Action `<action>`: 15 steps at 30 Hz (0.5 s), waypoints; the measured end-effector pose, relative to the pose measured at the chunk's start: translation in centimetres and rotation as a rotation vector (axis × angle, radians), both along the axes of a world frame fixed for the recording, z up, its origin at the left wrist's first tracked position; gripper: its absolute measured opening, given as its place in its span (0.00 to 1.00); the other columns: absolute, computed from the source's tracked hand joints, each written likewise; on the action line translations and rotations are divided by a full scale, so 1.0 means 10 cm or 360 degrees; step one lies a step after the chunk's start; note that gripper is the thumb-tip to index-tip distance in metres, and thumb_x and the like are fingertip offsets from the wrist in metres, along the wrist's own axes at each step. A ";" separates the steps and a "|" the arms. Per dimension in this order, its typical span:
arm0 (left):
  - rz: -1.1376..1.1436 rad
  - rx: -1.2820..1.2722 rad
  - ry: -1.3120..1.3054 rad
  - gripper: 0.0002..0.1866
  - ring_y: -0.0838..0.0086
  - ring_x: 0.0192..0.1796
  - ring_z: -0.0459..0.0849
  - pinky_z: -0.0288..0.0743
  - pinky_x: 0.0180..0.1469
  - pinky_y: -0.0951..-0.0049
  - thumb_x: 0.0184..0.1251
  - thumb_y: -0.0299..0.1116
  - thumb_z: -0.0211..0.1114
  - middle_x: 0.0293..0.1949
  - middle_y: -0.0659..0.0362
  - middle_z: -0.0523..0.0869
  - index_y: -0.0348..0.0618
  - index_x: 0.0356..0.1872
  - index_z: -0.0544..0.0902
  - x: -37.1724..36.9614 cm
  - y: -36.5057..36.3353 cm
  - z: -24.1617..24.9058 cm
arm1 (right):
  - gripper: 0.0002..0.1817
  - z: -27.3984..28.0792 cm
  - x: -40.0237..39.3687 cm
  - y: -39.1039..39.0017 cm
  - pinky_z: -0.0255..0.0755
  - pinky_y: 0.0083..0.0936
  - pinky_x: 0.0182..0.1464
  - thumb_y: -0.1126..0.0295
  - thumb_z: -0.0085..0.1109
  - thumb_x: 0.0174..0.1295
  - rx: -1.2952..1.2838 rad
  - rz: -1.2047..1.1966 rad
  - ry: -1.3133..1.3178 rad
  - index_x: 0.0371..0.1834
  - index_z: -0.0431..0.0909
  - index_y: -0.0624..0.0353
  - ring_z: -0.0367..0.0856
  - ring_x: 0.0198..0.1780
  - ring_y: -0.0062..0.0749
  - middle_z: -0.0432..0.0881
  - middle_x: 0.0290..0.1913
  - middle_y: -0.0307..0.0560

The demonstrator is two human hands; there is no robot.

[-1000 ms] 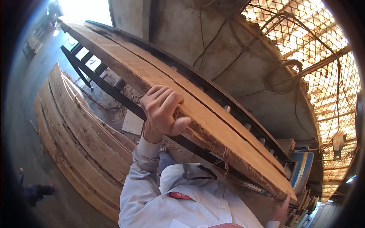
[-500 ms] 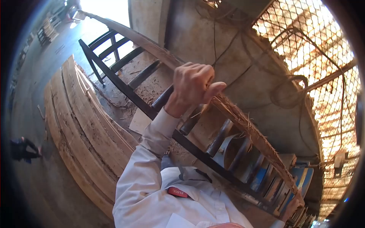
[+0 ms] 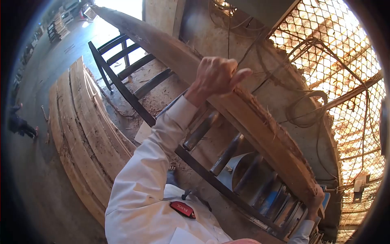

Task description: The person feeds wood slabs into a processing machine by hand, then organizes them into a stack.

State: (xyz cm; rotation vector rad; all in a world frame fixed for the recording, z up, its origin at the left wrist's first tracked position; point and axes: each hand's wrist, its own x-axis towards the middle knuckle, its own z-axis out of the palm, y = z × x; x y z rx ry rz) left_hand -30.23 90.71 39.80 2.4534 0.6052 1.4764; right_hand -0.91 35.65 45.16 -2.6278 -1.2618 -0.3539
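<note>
My left hand point(image 3: 217, 76) is closed over the upper edge of a long rough wooden plank point(image 3: 260, 130), thumb pointing right. Farther down, at the lower right, my right hand point(image 3: 315, 199) grips the plank near its close end. The plank stands tilted on its side, its broad face toward me and bark along the upper edge. It runs from the bright doorway at upper left to the lower right, along the far side of a roller stand point(image 3: 195, 164) with dark metal rails and rollers. Whether it touches the rollers is hard to see.
Several wide planks point(image 3: 81, 130) lie on the floor at left. Beyond them a person point(image 3: 22, 124) appears at the far left edge. A wall point(image 3: 300, 146) with hanging cables point(image 3: 315, 42) and a wire mesh point(image 3: 341, 53) rises on the right. Wood debris point(image 3: 148, 99) litters the floor.
The plank has turned so that more of its broad face shows. My left hand has moved slightly up and right with it. The person at left has shifted upward in view.
</note>
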 end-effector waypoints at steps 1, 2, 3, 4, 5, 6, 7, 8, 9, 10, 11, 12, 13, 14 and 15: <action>0.0017 -0.0006 0.0019 0.33 0.53 0.24 0.82 0.74 0.30 0.56 0.73 0.63 0.56 0.15 0.50 0.76 0.44 0.19 0.79 0.02 0.05 0.05 | 0.20 0.11 0.00 0.03 0.73 0.38 0.40 0.55 0.74 0.56 -0.0030 0.0058 -0.0040 0.34 0.79 0.62 0.81 0.37 0.53 0.81 0.31 0.53; 0.0124 0.0030 0.0050 0.30 0.52 0.25 0.83 0.74 0.30 0.55 0.73 0.62 0.57 0.16 0.50 0.77 0.45 0.23 0.81 0.04 0.12 0.11 | 0.20 0.18 0.01 0.04 0.72 0.38 0.39 0.55 0.74 0.57 -0.0063 0.0110 -0.0077 0.33 0.78 0.62 0.81 0.35 0.52 0.81 0.30 0.53; 0.0222 0.0071 0.0085 0.28 0.51 0.25 0.83 0.75 0.30 0.55 0.74 0.62 0.57 0.18 0.49 0.78 0.46 0.28 0.84 0.03 0.23 0.17 | 0.27 0.18 0.12 0.01 0.71 0.37 0.36 0.44 0.69 0.60 0.0045 0.0094 -0.0087 0.30 0.76 0.61 0.79 0.30 0.45 0.77 0.26 0.51; 0.0296 0.0112 0.0128 0.27 0.51 0.26 0.83 0.75 0.29 0.55 0.74 0.61 0.58 0.19 0.49 0.80 0.47 0.32 0.87 0.06 0.36 0.20 | 0.30 0.26 0.10 0.03 0.71 0.36 0.36 0.41 0.65 0.62 0.0024 0.0141 -0.0120 0.30 0.76 0.62 0.79 0.30 0.40 0.76 0.26 0.50; 0.0271 0.0281 0.0218 0.22 0.51 0.27 0.84 0.76 0.30 0.56 0.74 0.58 0.59 0.22 0.48 0.82 0.49 0.42 0.86 0.11 0.63 0.24 | 0.32 0.45 -0.01 0.15 0.71 0.34 0.36 0.37 0.62 0.64 -0.0002 0.0163 -0.0147 0.29 0.75 0.62 0.78 0.30 0.35 0.75 0.26 0.49; 0.0219 0.0453 0.0300 0.20 0.50 0.28 0.85 0.77 0.31 0.57 0.75 0.54 0.59 0.26 0.48 0.84 0.51 0.52 0.86 0.16 0.84 0.21 | 0.36 0.55 -0.17 0.31 0.71 0.34 0.36 0.32 0.55 0.67 0.0185 0.0207 -0.0164 0.29 0.75 0.62 0.77 0.31 0.30 0.74 0.25 0.48; 0.0448 -0.0019 0.0493 0.25 0.48 0.41 0.90 0.84 0.46 0.52 0.74 0.64 0.52 0.38 0.47 0.90 0.64 0.58 0.83 0.02 0.63 0.46 | 0.37 0.64 -0.16 0.31 0.70 0.33 0.35 0.32 0.53 0.68 0.0157 0.0253 -0.0130 0.29 0.75 0.62 0.76 0.30 0.30 0.74 0.25 0.47; 0.0277 -0.0124 0.0648 0.27 0.47 0.41 0.89 0.84 0.48 0.51 0.74 0.64 0.52 0.38 0.45 0.89 0.60 0.58 0.83 0.04 0.82 0.54 | 0.38 0.74 -0.16 0.31 0.69 0.34 0.34 0.31 0.53 0.67 0.0145 0.0183 -0.0058 0.28 0.75 0.63 0.74 0.28 0.31 0.72 0.24 0.48; 0.0285 0.0150 0.0631 0.30 0.47 0.41 0.89 0.83 0.49 0.51 0.73 0.67 0.49 0.37 0.44 0.89 0.56 0.54 0.85 0.05 0.98 0.50 | 0.38 0.78 -0.17 0.34 0.68 0.34 0.33 0.30 0.53 0.67 0.0149 0.0153 -0.0088 0.28 0.75 0.63 0.72 0.26 0.30 0.71 0.23 0.47; 0.0303 0.0122 0.0605 0.33 0.47 0.41 0.89 0.81 0.50 0.52 0.73 0.69 0.46 0.36 0.44 0.89 0.53 0.49 0.86 0.08 0.97 0.53 | 0.39 0.80 -0.18 0.34 0.67 0.33 0.32 0.30 0.53 0.67 0.0148 0.0139 -0.0121 0.28 0.74 0.63 0.70 0.25 0.30 0.69 0.22 0.47; 0.0320 0.0093 0.0578 0.37 0.47 0.41 0.88 0.80 0.50 0.52 0.73 0.71 0.43 0.35 0.44 0.88 0.49 0.44 0.87 0.11 0.95 0.56 | 0.39 0.84 -0.18 0.29 0.67 0.33 0.31 0.30 0.54 0.67 0.0079 0.0110 -0.0124 0.28 0.75 0.64 0.70 0.24 0.30 0.69 0.21 0.47; 0.0358 -0.0224 0.0567 0.41 0.47 0.42 0.88 0.79 0.50 0.53 0.74 0.73 0.40 0.33 0.44 0.88 0.45 0.38 0.88 0.05 0.85 0.67 | 0.39 0.86 -0.17 0.26 0.66 0.32 0.31 0.31 0.54 0.67 0.0019 0.0102 -0.0129 0.28 0.75 0.64 0.70 0.24 0.30 0.68 0.20 0.47; 0.0275 -0.0224 0.0556 0.43 0.47 0.41 0.87 0.77 0.49 0.53 0.74 0.73 0.37 0.32 0.44 0.87 0.43 0.36 0.87 0.05 0.95 0.64 | 0.39 0.86 -0.18 0.24 0.66 0.32 0.30 0.31 0.54 0.67 -0.0037 0.0099 -0.0129 0.28 0.75 0.64 0.69 0.23 0.30 0.68 0.20 0.47; 0.0199 -0.0231 0.0551 0.44 0.48 0.39 0.87 0.76 0.48 0.53 0.75 0.73 0.35 0.31 0.45 0.86 0.42 0.33 0.87 0.02 1.03 0.61 | 0.39 0.87 -0.23 0.26 0.66 0.31 0.30 0.31 0.54 0.67 -0.0006 0.0105 -0.0107 0.28 0.75 0.64 0.70 0.23 0.30 0.68 0.20 0.46; 0.0132 -0.0195 0.0528 0.45 0.49 0.38 0.85 0.75 0.47 0.54 0.76 0.73 0.34 0.30 0.45 0.85 0.40 0.31 0.86 0.01 1.10 0.55 | 0.39 0.88 -0.31 0.31 0.66 0.31 0.30 0.31 0.54 0.67 0.0023 0.0110 -0.0082 0.28 0.76 0.64 0.71 0.23 0.30 0.69 0.20 0.46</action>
